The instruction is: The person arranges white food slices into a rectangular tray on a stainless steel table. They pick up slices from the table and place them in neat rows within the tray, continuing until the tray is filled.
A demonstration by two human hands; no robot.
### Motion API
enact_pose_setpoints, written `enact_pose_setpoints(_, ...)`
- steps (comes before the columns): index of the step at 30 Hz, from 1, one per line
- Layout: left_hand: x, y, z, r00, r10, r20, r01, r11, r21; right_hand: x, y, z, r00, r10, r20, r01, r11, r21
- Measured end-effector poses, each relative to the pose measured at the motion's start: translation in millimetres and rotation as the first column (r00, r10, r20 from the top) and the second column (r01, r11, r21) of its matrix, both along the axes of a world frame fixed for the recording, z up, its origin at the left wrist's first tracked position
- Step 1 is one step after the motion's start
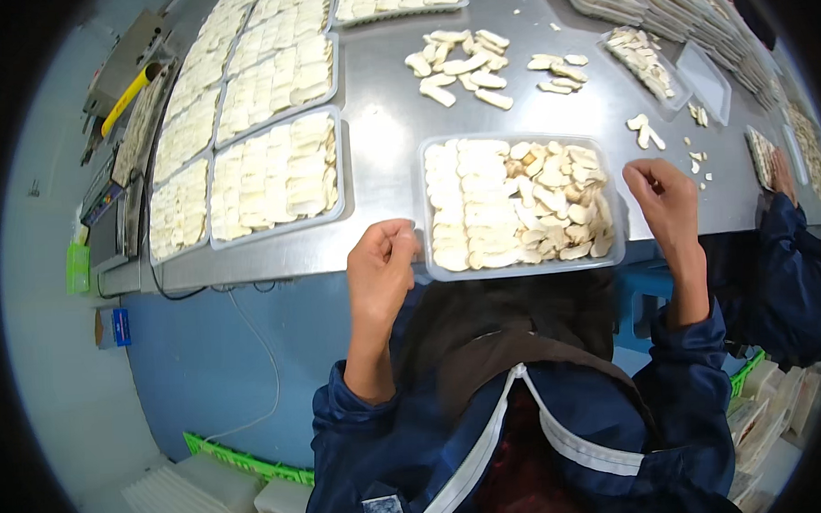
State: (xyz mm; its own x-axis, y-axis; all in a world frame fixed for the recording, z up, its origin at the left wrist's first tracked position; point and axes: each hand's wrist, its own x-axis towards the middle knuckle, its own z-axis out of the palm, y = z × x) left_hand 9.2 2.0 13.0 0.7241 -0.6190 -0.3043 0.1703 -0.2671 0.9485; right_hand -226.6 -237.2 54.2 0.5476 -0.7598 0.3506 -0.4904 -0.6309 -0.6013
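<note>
A clear plastic tray (618, 202) sits before me at the table's front edge. Overlapping rows of pale slices (480, 210), possibly dried mushroom, fill its left side. Loose, browner slices (564, 200) lie jumbled on its right. My left hand (382, 274) is just off the tray's left side, fingers curled in towards the thumb; nothing shows in it. Beyond the right side, my right hand (665, 203) is loosely fisted above the table's edge, also with nothing visible in it. Whether either hand touches the tray is hard to tell.
Several filled trays (343, 165) stand side by side at the left. Loose slices (461, 61) lie behind my tray on the steel table (377, 163). At the right are a part-filled tray (645, 68), stacked trays (687, 23) and another person's hand (780, 174).
</note>
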Motion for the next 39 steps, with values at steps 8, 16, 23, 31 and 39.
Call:
enact_pose_setpoints(8,4,-14,-5,0.995,-0.052,-0.082,0.047,0.997,-0.063,87,-104,-23,0.925,0.266,-0.272,-0.302,0.948,-0.099)
enact_pose_setpoints(16,14,-21,-6,0.994,-0.035,-0.102,0.028,0.997,-0.073,116,-119,-33,0.851,0.27,-0.451,-0.299,0.954,0.006)
enact_pose_setpoints(23,14,-19,-4,0.99,0.002,-0.141,-0.015,0.995,-0.096,53,-112,-26,0.984,0.05,-0.169,0.003,0.954,0.301)
enact_pose_setpoints(31,16,-13,-4,0.995,0.005,-0.097,-0.013,0.997,-0.078,21,-18,1,0.993,0.043,-0.112,-0.028,0.991,0.133)
enact_pose_setpoints(39,14,-11,-5,0.999,0.015,-0.051,-0.018,0.998,-0.052,23,32,22,0.953,0.148,-0.264,-0.071,0.957,0.28)
